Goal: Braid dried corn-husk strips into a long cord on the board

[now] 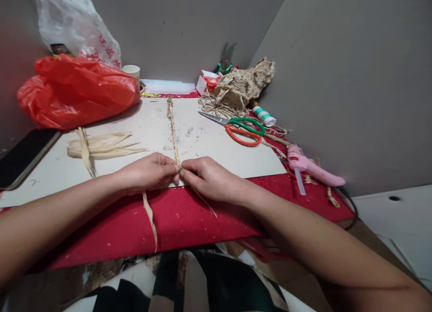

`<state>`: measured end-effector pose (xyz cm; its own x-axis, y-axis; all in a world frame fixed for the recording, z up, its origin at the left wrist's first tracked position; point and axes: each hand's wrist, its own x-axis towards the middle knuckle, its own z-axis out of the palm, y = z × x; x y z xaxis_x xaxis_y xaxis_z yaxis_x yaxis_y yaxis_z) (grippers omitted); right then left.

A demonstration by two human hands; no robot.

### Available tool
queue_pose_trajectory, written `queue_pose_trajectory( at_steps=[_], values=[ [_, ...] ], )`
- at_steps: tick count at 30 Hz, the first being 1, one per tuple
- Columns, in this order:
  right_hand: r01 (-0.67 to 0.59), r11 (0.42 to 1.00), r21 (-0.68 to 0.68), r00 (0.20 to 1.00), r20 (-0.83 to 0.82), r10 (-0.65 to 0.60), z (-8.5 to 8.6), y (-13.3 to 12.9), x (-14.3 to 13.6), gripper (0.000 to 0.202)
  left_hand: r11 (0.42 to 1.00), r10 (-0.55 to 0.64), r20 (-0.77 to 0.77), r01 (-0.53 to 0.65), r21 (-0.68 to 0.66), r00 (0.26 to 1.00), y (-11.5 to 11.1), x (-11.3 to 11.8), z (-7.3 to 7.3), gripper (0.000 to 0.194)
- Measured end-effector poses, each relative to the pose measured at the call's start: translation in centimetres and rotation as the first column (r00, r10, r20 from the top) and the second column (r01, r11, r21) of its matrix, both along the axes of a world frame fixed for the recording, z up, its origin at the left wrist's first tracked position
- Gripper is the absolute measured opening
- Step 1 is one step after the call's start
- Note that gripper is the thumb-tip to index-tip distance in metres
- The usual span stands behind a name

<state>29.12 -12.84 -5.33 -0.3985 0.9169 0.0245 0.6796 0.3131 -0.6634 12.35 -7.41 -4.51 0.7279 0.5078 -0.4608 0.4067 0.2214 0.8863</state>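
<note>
Dim lt, soft shadow under red bag [81, 93], w/ edge distort.

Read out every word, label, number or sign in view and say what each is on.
No word or brand reads clearly.
Clear bag: red characters, too creased and blurred to read.
Red and white box: any print is too small to read.
Bottle: green and white label, any print too small to read.
White sheet: a small dark mark, perhaps "7", but I cannot be sure.
</note>
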Motion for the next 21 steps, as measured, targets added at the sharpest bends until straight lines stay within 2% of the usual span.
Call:
queue_pose_trajectory(
  at_steps=[7,11,14,18,21],
  values=[
    [-0.004,1.0,-0.019,0.996,0.084,0.005,0.8,-0.3,0.2,0.023,0.984,0.096,0.003,-0.096,0.15,0.995,-0.5,0.2,-0.4,0.024],
    [0.018,1.0,-0.005,0.99,0.143,-0.017,1.4,-0.3,0.7,0.024,0.976,0.123,0.0,-0.121,0.183,0.992,-0.6,0.1,-0.7,0.023],
    [0.034,0.999,-0.018,0.996,0.087,-0.032,1.7,-0.5,0.5,0.025,0.975,0.127,0.016,-0.128,0.184,0.992,-0.6,0.1,-0.7,0.022],
    [0.036,0.993,-0.115,0.998,-0.046,-0.042,1.7,-1.1,-0.4,0.027,0.973,0.124,0.059,-0.133,0.186,0.99,-0.7,0.1,-0.7,0.022],
    [0.043,0.992,-0.118,0.998,-0.033,-0.047,1.4,-1.6,-1.3,0.026,0.98,0.115,0.095,-0.128,0.149,0.989,-0.7,0.0,-0.6,0.026]
  ],
)
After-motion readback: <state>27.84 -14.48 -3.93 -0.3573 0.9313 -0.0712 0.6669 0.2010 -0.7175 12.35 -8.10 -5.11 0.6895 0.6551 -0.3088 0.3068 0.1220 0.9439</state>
